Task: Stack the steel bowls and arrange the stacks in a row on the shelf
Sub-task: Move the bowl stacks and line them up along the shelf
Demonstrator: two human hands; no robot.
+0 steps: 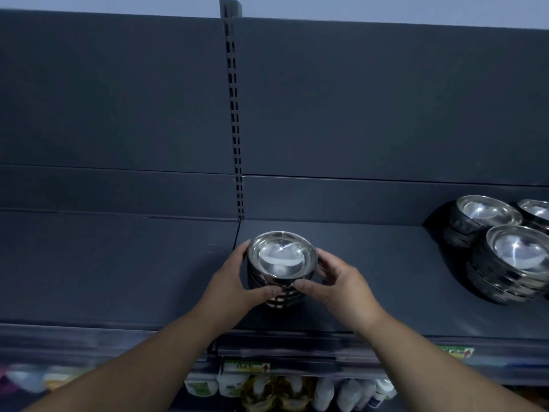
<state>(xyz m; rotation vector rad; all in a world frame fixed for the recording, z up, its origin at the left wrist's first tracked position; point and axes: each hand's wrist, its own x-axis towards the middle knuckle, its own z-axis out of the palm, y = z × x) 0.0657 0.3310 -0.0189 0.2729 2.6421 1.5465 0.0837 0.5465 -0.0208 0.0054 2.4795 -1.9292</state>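
A stack of several shiny steel bowls stands on the dark grey shelf, near its left end by the joint between two shelf boards. My left hand wraps the stack's left side, thumb at the front. On the right side, my right hand grips it, with its thumb meeting the left one at the front. Three more stacks of steel bowls sit at the far right: one at the back, one in front, and one cut off by the frame edge.
A slotted upright post runs up the dark back panel. The left shelf board lies level with the right one. Below the shelf edge, price tags and bottles fill a lower shelf.
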